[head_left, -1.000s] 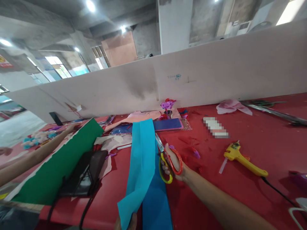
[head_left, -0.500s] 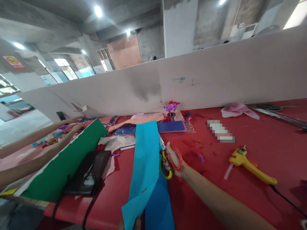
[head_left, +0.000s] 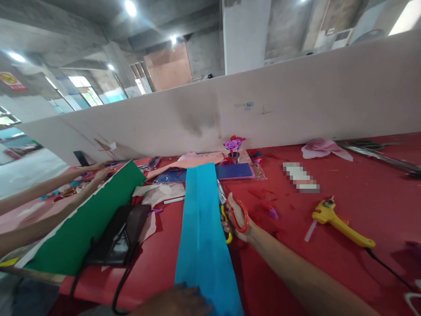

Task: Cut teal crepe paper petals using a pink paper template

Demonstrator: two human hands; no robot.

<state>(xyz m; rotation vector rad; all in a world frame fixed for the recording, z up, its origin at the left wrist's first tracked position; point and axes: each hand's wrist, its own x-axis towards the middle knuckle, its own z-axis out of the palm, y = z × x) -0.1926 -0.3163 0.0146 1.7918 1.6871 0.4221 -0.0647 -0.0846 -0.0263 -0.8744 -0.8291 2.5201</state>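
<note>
Basically, small pot (head_left: 234, 159) held purple-red flowers (head_left: 232, 145) | black bag (head_left: 113, 237), green board (head_left: 85, 224) left of blue sheet (head_left: 200, 219); glue gun (head_left: 344, 226) right | right hand (head_left: 237, 210) gripped scissors (head_left: 246, 215) beside sheet; left hand (head_left: 177, 303) spread over it

Set at head height above the near edge of the red, smooth worktop (head_left: 348, 180), facing forward and down toward the long, whitish, upright partition (head_left: 148, 123) along the far edge; close over the bright-blue flat sheet (head_left: 202, 210), reaching up to the grey concrete ceiling (head_left: 82, 17).
</note>
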